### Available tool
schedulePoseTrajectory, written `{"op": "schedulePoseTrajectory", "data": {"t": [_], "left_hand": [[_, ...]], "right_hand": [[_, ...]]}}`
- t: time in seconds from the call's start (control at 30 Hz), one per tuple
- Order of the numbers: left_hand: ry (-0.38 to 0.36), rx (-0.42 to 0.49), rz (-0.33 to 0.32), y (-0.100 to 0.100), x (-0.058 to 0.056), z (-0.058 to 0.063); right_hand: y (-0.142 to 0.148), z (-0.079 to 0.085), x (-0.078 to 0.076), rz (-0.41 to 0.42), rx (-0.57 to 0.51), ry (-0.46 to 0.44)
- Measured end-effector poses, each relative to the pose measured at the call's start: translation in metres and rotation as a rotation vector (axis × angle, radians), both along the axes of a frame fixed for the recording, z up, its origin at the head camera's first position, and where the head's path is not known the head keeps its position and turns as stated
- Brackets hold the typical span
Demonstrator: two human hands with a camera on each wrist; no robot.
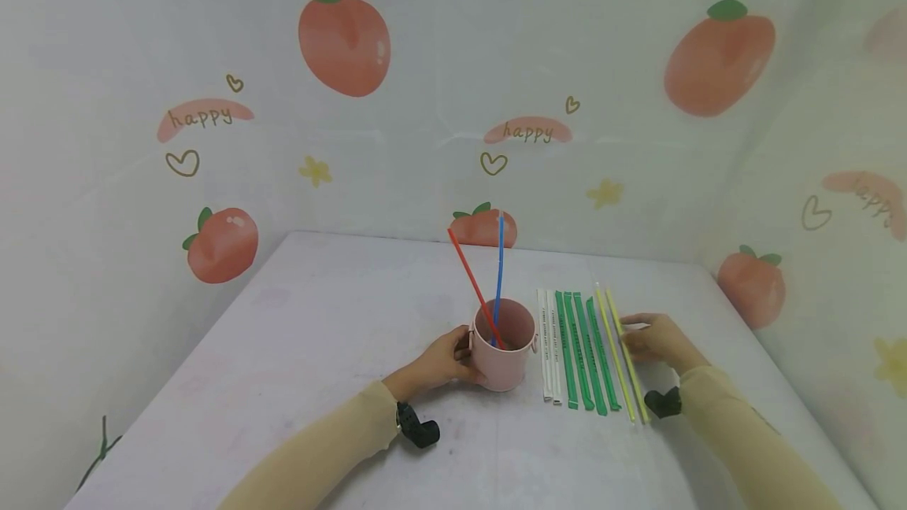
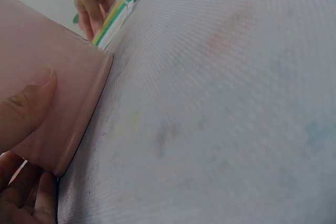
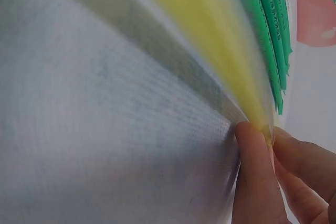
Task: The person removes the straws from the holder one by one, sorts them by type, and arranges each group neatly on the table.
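Observation:
My left hand (image 1: pixel 441 358) grips the near left side of a pink cup (image 1: pixel 499 372) that stands upright on the table. In the left wrist view the thumb presses the wall of the cup (image 2: pixel 73 93), with curled fingers near its base. A red straw (image 1: pixel 466 266) and a blue straw (image 1: pixel 500 258) lean inside the cup. Over on the right, my right hand (image 1: pixel 659 339) pinches the outer yellow straw (image 1: pixel 627 352). The right wrist view shows thumb and fingers closed on this yellow straw (image 3: pixel 210 51), which has a clear wrapper.
Between cup and right hand lie another yellow straw (image 1: pixel 614 352), several green-wrapped straws (image 1: pixel 591 360) and two white-wrapped straws (image 1: pixel 553 352), side by side on the white table (image 1: pixel 340 297). A printed cloth wall (image 1: pixel 425 101) stands behind. Each wrist carries a black camera (image 1: pixel 418 426).

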State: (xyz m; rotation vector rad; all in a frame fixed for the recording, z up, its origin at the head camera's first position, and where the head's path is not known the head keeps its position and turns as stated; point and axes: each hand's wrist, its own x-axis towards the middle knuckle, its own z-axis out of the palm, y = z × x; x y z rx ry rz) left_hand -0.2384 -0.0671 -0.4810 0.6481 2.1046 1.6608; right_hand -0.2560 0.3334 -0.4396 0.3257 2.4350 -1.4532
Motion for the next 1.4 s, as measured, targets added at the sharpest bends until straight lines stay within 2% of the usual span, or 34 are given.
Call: {"op": "schedulePoseTrajectory", "data": {"t": [0.27,0.83,1.4], "left_hand": [[-0.010,-0.006,-0.001,-0.0005,-0.0015,-0.0008],[-0.023,-0.034,0.031,0.0001,0.0026,0.0017],[-0.039,-0.034,0.046,0.0012,0.0002,-0.0006]], "right_hand": [[-0.0055,0.0044,0.0024,0.003,0.051,-0.012],[-0.0047,0.0015,-0.0017,0.025,-0.019,-0.019],[-0.0030,-0.0001,-0.0040,-0.012,0.092,-0.055]]}}
